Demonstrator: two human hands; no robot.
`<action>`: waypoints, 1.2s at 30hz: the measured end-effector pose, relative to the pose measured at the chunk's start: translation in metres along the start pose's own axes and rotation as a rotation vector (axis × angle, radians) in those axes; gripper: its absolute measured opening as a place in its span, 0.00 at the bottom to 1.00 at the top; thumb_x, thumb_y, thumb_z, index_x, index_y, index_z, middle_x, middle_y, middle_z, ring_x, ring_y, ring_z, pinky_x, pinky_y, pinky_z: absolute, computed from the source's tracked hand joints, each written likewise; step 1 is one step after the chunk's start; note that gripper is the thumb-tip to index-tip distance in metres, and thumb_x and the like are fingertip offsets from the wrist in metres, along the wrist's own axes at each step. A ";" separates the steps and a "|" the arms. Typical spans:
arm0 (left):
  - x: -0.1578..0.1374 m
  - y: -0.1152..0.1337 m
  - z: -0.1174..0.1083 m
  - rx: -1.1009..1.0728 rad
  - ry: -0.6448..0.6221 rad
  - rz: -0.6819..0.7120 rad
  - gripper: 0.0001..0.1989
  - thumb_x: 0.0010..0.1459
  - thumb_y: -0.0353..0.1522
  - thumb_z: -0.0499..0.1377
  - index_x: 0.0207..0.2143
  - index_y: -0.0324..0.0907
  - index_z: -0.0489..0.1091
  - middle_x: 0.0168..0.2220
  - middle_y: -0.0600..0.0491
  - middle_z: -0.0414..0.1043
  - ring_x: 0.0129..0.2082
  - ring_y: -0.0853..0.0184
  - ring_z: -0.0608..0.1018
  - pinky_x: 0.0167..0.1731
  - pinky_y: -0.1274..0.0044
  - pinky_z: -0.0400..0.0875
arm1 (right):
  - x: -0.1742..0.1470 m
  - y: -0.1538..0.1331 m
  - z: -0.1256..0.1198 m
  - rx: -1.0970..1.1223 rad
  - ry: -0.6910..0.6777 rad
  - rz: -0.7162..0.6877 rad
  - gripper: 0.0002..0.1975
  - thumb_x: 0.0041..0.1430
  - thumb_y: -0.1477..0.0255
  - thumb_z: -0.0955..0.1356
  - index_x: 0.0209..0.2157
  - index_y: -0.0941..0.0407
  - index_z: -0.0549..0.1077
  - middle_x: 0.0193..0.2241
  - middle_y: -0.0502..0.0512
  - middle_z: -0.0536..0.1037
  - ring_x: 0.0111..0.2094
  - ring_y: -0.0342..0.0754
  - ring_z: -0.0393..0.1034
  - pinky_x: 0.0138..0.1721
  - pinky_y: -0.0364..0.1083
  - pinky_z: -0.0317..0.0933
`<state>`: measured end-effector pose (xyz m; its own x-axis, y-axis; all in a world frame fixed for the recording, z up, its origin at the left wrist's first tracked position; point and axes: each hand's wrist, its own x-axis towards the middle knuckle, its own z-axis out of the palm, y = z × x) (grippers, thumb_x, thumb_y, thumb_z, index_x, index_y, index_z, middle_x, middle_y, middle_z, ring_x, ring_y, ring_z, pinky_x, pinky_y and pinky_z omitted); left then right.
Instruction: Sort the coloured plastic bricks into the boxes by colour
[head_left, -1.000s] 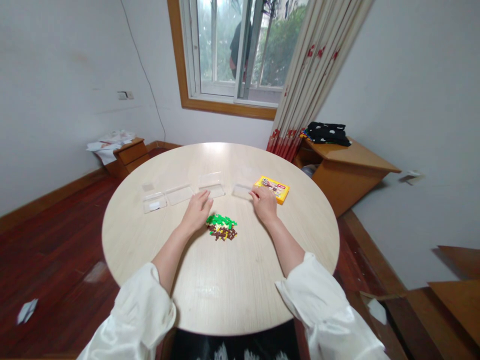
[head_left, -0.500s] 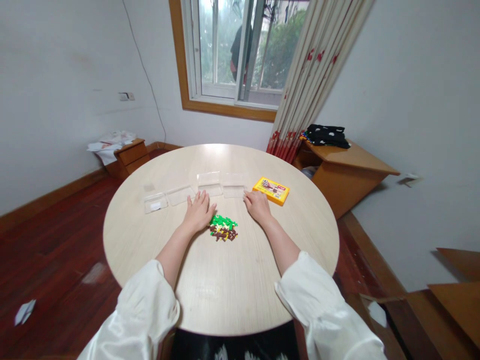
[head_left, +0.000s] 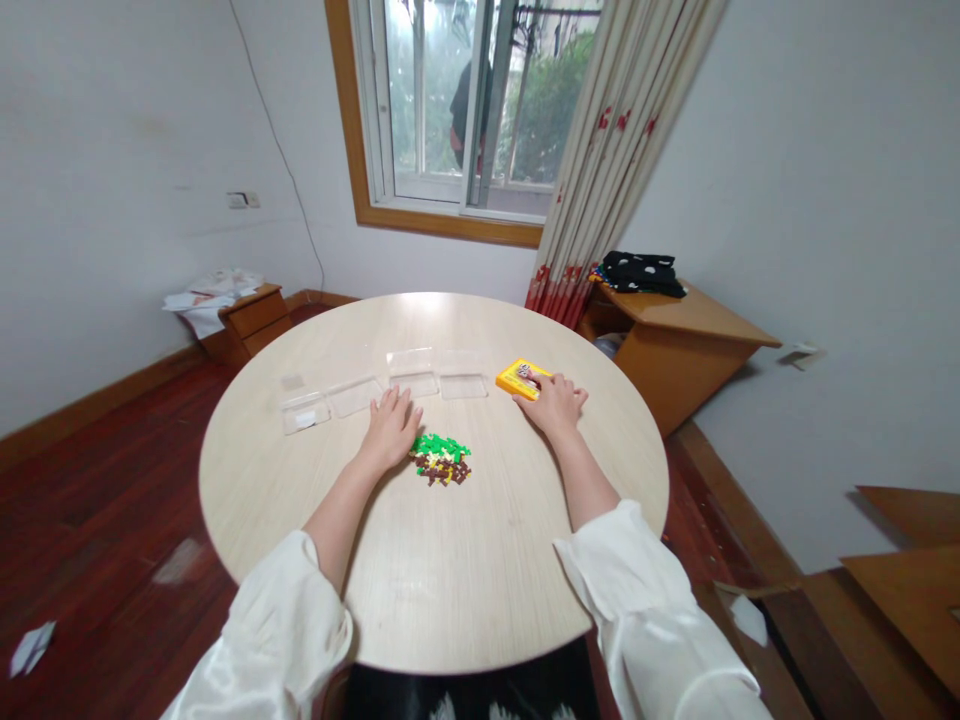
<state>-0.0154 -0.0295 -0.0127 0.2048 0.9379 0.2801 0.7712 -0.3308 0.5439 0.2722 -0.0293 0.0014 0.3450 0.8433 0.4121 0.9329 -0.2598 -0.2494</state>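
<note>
My left hand (head_left: 391, 431) lies on the table with its fingers spread, holding nothing. Its thumb side is close to a pile of small green, brown, cream and yellow building bricks (head_left: 441, 458). Farther right, my right hand (head_left: 555, 405) reaches over a flat yellow box (head_left: 512, 376) with a printed picture. The thumb sits at the box's near side and the fingers curl over its right part, gripping it and hiding much of the print. Several clear plastic trays stand in a row beyond my left hand, among them one tray (head_left: 463, 386) nearer the yellow box.
A round pale wooden table (head_left: 465, 590) carries everything. At the left end of the row, one clear tray (head_left: 306, 414) has a white label. A wooden cabinet (head_left: 694, 325) with folded black cloth (head_left: 641, 273) stands behind right. A person (head_left: 469, 110) is outside the window.
My right hand has moved right from beside the clear trays onto the yellow box. My left hand stays flat by the bricks. The view has shifted slightly.
</note>
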 end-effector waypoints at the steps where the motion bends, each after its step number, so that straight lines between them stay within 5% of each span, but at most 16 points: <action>1: 0.000 0.001 0.000 -0.040 0.029 0.009 0.28 0.60 0.40 0.45 0.57 0.32 0.58 0.62 0.35 0.51 0.63 0.52 0.53 0.60 0.55 0.41 | 0.000 0.001 -0.002 0.005 -0.005 0.018 0.26 0.48 0.55 0.67 0.47 0.52 0.70 0.47 0.62 0.67 0.50 0.58 0.57 0.50 0.60 0.42; 8: -0.001 0.008 -0.006 -0.358 0.279 0.107 0.20 0.57 0.39 0.48 0.45 0.37 0.69 0.48 0.41 0.70 0.51 0.59 0.70 0.54 0.64 0.60 | 0.004 0.023 0.001 0.124 -0.115 0.041 0.34 0.41 0.52 0.69 0.49 0.53 0.65 0.48 0.62 0.65 0.52 0.59 0.55 0.50 0.57 0.51; 16: 0.003 0.022 -0.013 -0.966 0.273 -0.179 0.16 0.52 0.42 0.54 0.35 0.39 0.69 0.40 0.45 0.73 0.45 0.60 0.73 0.52 0.64 0.62 | -0.001 -0.004 -0.016 0.286 0.053 0.067 0.35 0.41 0.51 0.69 0.49 0.58 0.66 0.45 0.64 0.66 0.50 0.59 0.56 0.51 0.56 0.52; 19: 0.000 0.031 -0.019 -1.317 0.132 -0.328 0.17 0.52 0.44 0.55 0.38 0.40 0.68 0.38 0.46 0.73 0.43 0.62 0.75 0.51 0.65 0.63 | -0.017 -0.036 -0.032 0.395 0.124 -0.074 0.33 0.44 0.54 0.69 0.50 0.57 0.65 0.46 0.63 0.65 0.50 0.57 0.56 0.52 0.55 0.52; 22: -0.007 0.042 -0.027 -1.614 -0.153 -0.419 0.25 0.54 0.49 0.51 0.46 0.41 0.65 0.40 0.43 0.73 0.43 0.59 0.76 0.50 0.61 0.64 | -0.043 -0.074 -0.040 0.495 0.118 -0.274 0.33 0.44 0.55 0.70 0.50 0.55 0.64 0.48 0.62 0.64 0.51 0.57 0.55 0.52 0.55 0.53; 29: -0.016 0.046 -0.039 -1.883 -0.632 -0.332 0.42 0.51 0.59 0.40 0.56 0.39 0.56 0.55 0.36 0.62 0.54 0.44 0.66 0.46 0.46 0.56 | -0.074 -0.118 -0.032 0.537 0.089 -0.414 0.34 0.41 0.57 0.72 0.50 0.55 0.66 0.49 0.63 0.62 0.52 0.59 0.53 0.54 0.57 0.52; 33: -0.015 0.043 -0.039 -1.894 -0.706 -0.329 0.42 0.49 0.60 0.42 0.57 0.41 0.56 0.56 0.37 0.62 0.55 0.43 0.65 0.46 0.44 0.55 | -0.075 -0.118 -0.028 0.561 0.095 -0.400 0.34 0.40 0.58 0.73 0.50 0.57 0.68 0.50 0.64 0.62 0.52 0.59 0.54 0.54 0.57 0.52; 36: -0.015 0.045 -0.037 -1.913 -0.561 -0.318 0.39 0.50 0.56 0.45 0.56 0.40 0.57 0.54 0.39 0.64 0.54 0.46 0.66 0.48 0.48 0.57 | -0.076 -0.121 -0.028 0.609 0.095 -0.393 0.35 0.39 0.58 0.74 0.50 0.57 0.68 0.49 0.64 0.63 0.51 0.58 0.55 0.55 0.56 0.52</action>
<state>-0.0059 -0.0623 0.0369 0.6362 0.7716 -0.0005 -0.6191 0.5109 0.5963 0.1356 -0.0752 0.0247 0.0293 0.7688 0.6389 0.7765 0.3850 -0.4988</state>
